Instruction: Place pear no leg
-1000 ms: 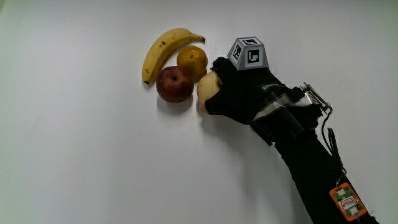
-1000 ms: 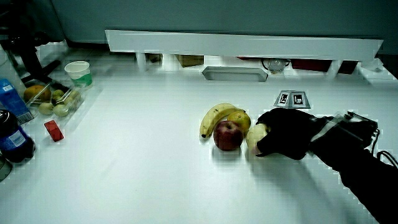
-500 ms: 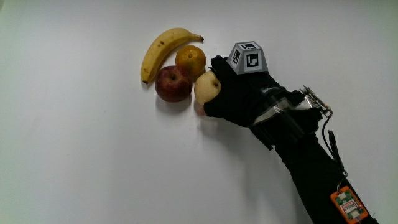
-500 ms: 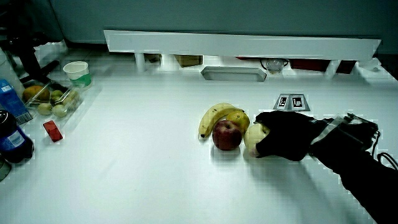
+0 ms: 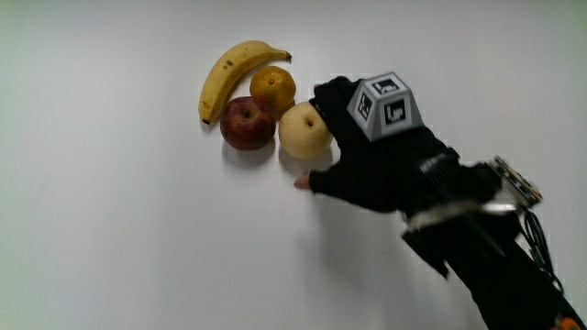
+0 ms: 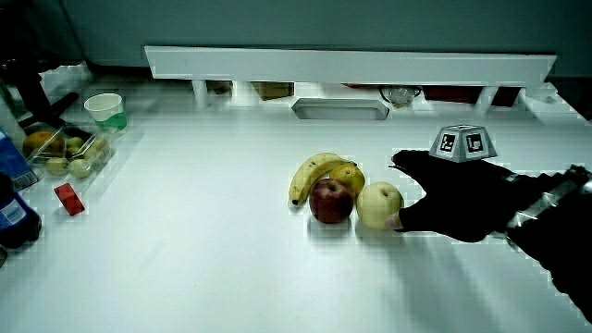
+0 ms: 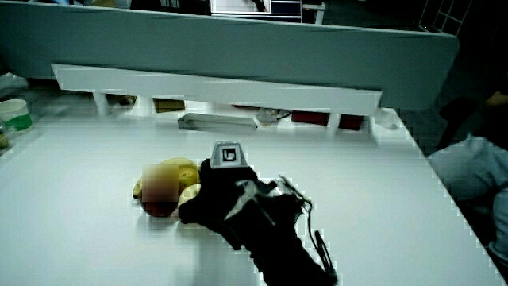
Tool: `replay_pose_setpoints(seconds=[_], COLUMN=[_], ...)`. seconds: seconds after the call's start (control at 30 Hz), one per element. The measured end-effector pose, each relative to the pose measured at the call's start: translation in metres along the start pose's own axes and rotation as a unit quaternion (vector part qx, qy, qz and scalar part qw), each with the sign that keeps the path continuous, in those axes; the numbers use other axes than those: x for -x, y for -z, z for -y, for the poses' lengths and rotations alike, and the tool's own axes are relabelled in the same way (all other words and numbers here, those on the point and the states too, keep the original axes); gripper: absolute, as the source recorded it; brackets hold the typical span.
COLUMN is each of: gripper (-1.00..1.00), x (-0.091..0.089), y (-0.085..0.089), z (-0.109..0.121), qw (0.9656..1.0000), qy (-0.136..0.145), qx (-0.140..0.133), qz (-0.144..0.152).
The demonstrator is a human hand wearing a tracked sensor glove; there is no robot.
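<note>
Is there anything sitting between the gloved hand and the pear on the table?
Nothing visible does. The hand lies right beside the pear, its fingers loose around it, with no object between them. The apple, orange and banana sit beside the pear, away from the hand.

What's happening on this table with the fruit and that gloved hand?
A hand in a black glove, with a small patterned cube on its back, is beside a pear that sits on the white table. The pear rests against a red apple, with an orange and a banana just past them. The fingers look spread and relaxed beside the pear rather than closed around it, so the pear appears set down.
</note>
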State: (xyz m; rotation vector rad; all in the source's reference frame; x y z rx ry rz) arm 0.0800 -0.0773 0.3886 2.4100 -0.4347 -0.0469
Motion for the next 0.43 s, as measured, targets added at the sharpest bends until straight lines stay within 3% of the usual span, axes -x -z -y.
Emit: replay_pose_setpoints(seconds=[0.03,0.07,0.1,0.13,0.17,0.2,0.23,0.27,0.33,0.37,0.4,0.43], gripper=[-1.00,-1.00,-1.00,-1.00,-1.00,-1.00,-1.00,-1.00,-1.00,-1.00,-1.00,-1.00], x=[0.004,0.006,0.019,0.014,0.020,0.021,0.030,0.033,0.040,0.048,0.051,0.059], y=[-0.004,-0.004,-0.026,-0.008,-0.011,-0.006,-0.015,-0.013,-0.003,-0.011,-0.004,-0.009], z=[0.010,0.017,0.045,0.037,0.048,0.051,0.066,0.072,0.082,0.093,0.095,0.105], qw=[0.9993,0.9994,0.9982,0.9989,0.9974,0.9984,0.9955,0.9942,0.9923,0.9856,0.9830,0.9764], qy=[-0.013,-0.018,-0.028,-0.043,-0.069,-0.057,-0.094,-0.106,-0.123,-0.168,-0.180,-0.212], qx=[-0.033,-0.028,0.052,-0.019,0.016,0.001,-0.013,0.012,0.015,0.008,0.024,0.026], qz=[0.011,0.011,-0.009,0.005,-0.015,-0.004,-0.001,-0.017,-0.008,-0.014,-0.025,-0.029])
